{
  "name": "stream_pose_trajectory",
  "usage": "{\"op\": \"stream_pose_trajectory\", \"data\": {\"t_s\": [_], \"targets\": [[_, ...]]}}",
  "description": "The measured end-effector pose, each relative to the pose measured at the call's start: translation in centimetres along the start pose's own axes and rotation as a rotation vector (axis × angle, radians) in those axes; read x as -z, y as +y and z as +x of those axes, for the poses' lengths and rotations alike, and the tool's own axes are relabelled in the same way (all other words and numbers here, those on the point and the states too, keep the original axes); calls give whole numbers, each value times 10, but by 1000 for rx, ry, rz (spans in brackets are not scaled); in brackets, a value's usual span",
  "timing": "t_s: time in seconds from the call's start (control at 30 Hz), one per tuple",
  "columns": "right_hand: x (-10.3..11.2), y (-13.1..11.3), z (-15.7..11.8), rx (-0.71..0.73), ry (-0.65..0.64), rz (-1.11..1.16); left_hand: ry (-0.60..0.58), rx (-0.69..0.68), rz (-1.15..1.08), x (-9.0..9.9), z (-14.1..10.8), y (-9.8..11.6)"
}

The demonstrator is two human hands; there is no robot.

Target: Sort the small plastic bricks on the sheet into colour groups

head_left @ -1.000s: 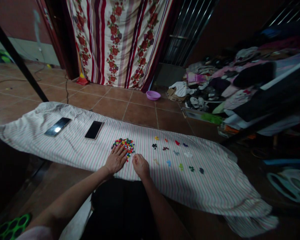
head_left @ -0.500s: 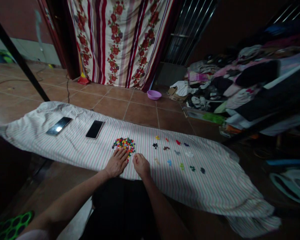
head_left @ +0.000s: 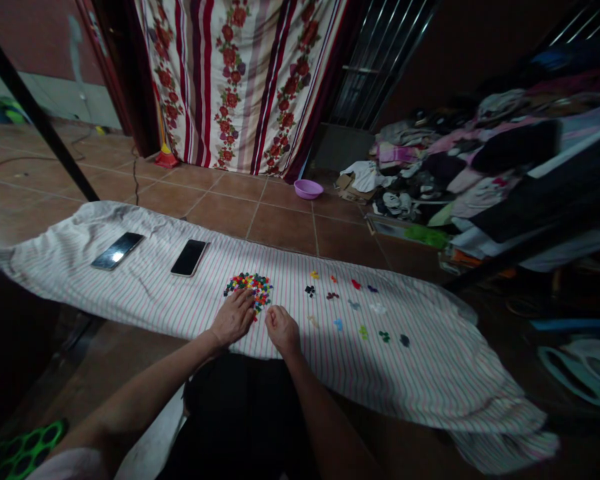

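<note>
My left hand (head_left: 234, 316) lies with fingers stretched over the near-left part of a pile of small multicoloured pieces (head_left: 260, 285). Just right of that pile, my right hand (head_left: 283, 329) rests closed on the striped cloth (head_left: 290, 267); anything inside its fingers is hidden. Further right, small groups sorted by colour sit in rough rows, among them yellow pieces (head_left: 315, 275), black pieces (head_left: 310, 291), red pieces (head_left: 356, 285), light blue pieces (head_left: 338, 325) and dark green pieces (head_left: 384, 337). The pieces are too small to tell their kind.
Two phones, one shiny (head_left: 117, 251) and one dark-screened (head_left: 190, 258), lie on the cloth's left side. Beyond the cloth, a purple basin (head_left: 309, 190) stands on the tiled floor. A heap of clothes (head_left: 430, 160) fills the right, and a floral curtain (head_left: 230, 87) hangs behind.
My left hand has shifted slightly up and left over the pile, and some pieces lie a little more spread. My right hand stays closed in nearly the same spot.
</note>
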State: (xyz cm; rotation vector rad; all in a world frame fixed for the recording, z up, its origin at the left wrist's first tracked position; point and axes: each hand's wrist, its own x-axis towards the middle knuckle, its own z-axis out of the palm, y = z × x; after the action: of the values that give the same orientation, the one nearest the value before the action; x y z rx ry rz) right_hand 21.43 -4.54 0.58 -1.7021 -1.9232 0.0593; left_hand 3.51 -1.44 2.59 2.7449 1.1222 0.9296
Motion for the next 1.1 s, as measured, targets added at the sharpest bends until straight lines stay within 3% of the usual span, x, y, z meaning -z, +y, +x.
{"op": "stream_pose_trajectory", "data": {"t_s": [0.2, 0.37, 0.7, 0.83, 1.0, 1.1], "targets": [[0, -1, 0, -13, -13, -9, -19, 77, -35, 21, -32, 14], [1, -1, 0, -19, -16, -4, -84, 46, -97, 25, -48, 21], [0, 1, 0, -23, -21, 17, 5, 108, -51, 5, -9, 2], [-1, 2, 0, -27, -20, 19, 34, 152, -98, 7, -10, 9], [0, 0, 0, -34, -26, 5, -112, 48, -119, 4, -27, 25], [1, -1, 1, -43, -23, 1, -154, 44, -64, 0, -23, 27]]}}
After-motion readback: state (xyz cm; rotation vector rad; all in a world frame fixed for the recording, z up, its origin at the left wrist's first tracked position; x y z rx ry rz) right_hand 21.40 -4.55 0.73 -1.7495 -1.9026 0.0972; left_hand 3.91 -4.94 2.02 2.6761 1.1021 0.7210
